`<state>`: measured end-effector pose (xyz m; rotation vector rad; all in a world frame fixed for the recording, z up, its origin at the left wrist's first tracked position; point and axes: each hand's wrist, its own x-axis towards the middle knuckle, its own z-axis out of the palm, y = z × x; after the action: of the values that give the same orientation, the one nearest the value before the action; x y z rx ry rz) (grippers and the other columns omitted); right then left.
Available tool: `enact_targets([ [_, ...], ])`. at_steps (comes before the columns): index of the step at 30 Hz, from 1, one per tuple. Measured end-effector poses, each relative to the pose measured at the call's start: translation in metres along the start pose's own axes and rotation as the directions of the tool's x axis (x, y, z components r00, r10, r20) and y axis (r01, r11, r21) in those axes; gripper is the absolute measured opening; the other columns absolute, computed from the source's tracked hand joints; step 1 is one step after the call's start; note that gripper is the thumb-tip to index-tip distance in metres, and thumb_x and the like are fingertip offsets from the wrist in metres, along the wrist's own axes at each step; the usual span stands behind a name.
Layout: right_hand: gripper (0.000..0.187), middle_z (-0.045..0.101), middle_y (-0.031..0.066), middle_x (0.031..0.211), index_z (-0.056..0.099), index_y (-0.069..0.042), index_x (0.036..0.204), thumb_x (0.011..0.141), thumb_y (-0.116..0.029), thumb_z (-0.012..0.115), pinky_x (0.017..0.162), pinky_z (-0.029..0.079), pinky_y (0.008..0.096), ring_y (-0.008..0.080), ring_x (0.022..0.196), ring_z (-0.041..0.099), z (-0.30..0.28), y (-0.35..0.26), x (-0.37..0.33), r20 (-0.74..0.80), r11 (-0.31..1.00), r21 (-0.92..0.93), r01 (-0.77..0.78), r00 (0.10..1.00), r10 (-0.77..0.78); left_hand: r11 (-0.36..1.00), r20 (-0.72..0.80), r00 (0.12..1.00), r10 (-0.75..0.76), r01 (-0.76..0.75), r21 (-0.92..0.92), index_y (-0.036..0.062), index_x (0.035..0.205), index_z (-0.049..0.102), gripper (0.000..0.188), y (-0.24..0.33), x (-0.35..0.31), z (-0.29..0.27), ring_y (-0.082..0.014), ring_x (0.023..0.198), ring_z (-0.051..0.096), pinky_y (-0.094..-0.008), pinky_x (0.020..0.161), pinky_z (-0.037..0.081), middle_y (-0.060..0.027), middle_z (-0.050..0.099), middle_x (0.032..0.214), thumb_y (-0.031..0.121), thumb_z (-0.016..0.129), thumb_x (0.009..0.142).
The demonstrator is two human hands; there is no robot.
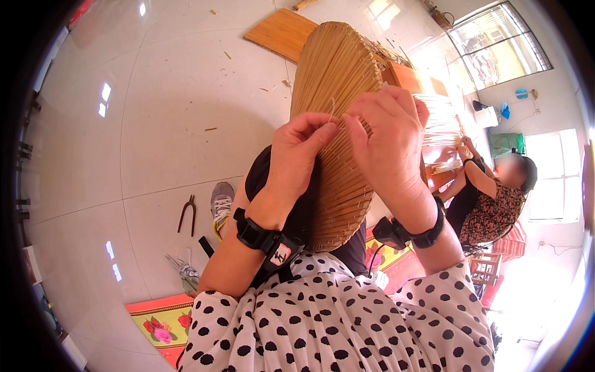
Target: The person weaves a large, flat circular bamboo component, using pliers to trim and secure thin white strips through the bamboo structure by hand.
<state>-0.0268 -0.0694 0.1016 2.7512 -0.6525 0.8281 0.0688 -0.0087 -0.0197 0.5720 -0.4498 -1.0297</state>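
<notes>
A person in a white blouse with black dots holds a woven bamboo panel [331,124] up in front of them, above their lap, working at it with both hands. The panel is a long, rounded-ended mat of thin pale strips; its long axis runs nearly upright, leaning slightly, with the rounded top pointing away and up toward the floor beyond, and the lower end resting near the knees. The left hand [300,152] is mostly closed, thumb and fingers pinching a thin strip at the panel's left edge. The right hand [387,133] curls over the panel's right side, fingertips pressed together on the same fine strand near the middle. The weave looks dense and nearly whole, so the work seems far along, with edge or finishing strands left; that is a judgement. Both wrists wear black straps. On the pale tiled floor [155,111] lie pliers [187,214], a flat board [282,31] and a grey shoe [222,201]. Another seated person [493,198] handles loose strips at right.
</notes>
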Motion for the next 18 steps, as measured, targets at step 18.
enact_targets([
  [18,0.015,0.067,0.0031,0.083,0.067,-0.007,0.081,0.07,-0.003,0.077,0.075,0.045,0.0352,0.0255,0.081,0.061,-0.051,0.0,-0.034,-0.04,0.982,0.178,0.064,0.998,-0.058,0.976,0.0,0.977,0.214,-0.214,0.025,-0.001,0.103,0.067,0.011,0.008,-0.004,0.002,-0.0116,0.09,0.065,-0.0224,0.081,0.05,-0.0072,0.07,0.1,0.0,0.065,0.093],
])
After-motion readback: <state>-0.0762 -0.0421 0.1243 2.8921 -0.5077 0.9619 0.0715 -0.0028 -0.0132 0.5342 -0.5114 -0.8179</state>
